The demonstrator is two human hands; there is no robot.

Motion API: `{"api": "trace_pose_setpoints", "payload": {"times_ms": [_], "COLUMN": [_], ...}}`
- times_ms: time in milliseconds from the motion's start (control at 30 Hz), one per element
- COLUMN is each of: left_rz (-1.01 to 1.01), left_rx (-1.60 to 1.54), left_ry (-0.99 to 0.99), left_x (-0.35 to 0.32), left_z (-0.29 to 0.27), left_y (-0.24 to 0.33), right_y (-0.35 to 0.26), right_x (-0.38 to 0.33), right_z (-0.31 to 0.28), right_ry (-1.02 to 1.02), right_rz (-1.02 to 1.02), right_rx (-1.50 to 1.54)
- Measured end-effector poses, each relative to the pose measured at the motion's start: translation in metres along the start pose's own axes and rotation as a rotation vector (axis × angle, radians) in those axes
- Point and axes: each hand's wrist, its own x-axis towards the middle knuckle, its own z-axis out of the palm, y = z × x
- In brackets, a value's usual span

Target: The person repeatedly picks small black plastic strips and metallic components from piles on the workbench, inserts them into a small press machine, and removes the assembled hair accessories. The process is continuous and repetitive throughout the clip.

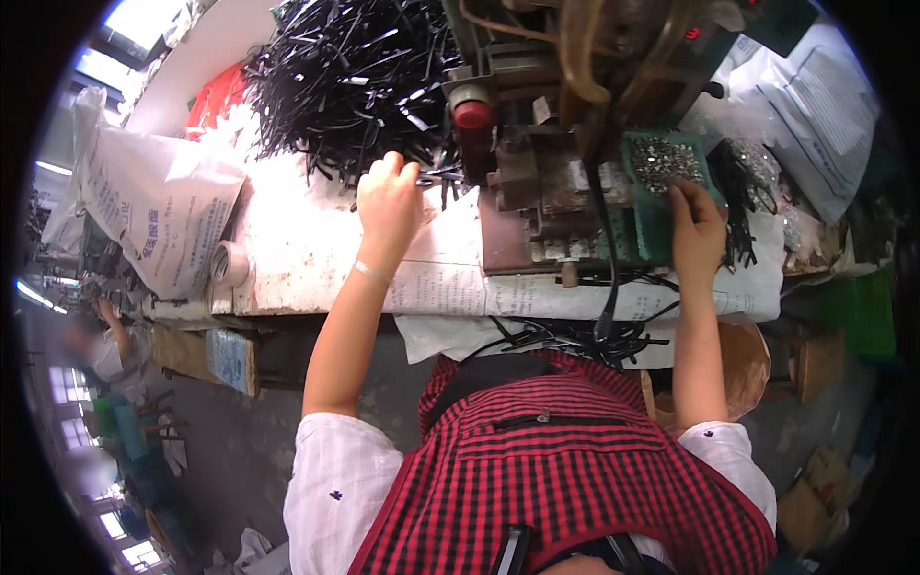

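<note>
My left hand (390, 206) is closed at the near edge of a big heap of thin black strips (355, 81). A dark strip end (433, 179) sticks out from its fingers on the right. My right hand (700, 230) reaches to a green tray (636, 165) holding many small shiny metal pieces (665, 163). Its thumb and fingertips are bent together over the tray's near right side, and anything between them is too small to make out. Between my hands stands a bench machine (546, 182) with metal blocks and a red button (471, 113).
A black cable-like strip (607, 240) hangs down before the machine. More black strips (585, 337) lie on white sheeting at the table's front edge. A roll of tape (230, 263) and a white sack (158, 206) are at left. Plastic bags (815, 115) stand at right.
</note>
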Motion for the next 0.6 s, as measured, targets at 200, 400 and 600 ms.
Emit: {"api": "trace_pose_setpoints", "payload": {"times_ms": [200,400,600], "left_rz": [-0.209,-0.476,-0.515], "left_rx": [-0.238,0.118,-0.280], "left_ry": [0.091,-0.139,0.071], "left_x": [-0.006,0.020,-0.032], "left_z": [0.007,-0.042,0.019], "left_y": [-0.043,-0.083,-0.056], "right_y": [-0.001,-0.013,0.008], "right_x": [-0.013,0.002,-0.022], "right_z": [-0.013,-0.009,-0.029], "right_ry": [0.000,0.041,0.133], "right_rz": [0.010,-0.042,-0.110], "right_rx": [-0.009,-0.081,-0.295]}}
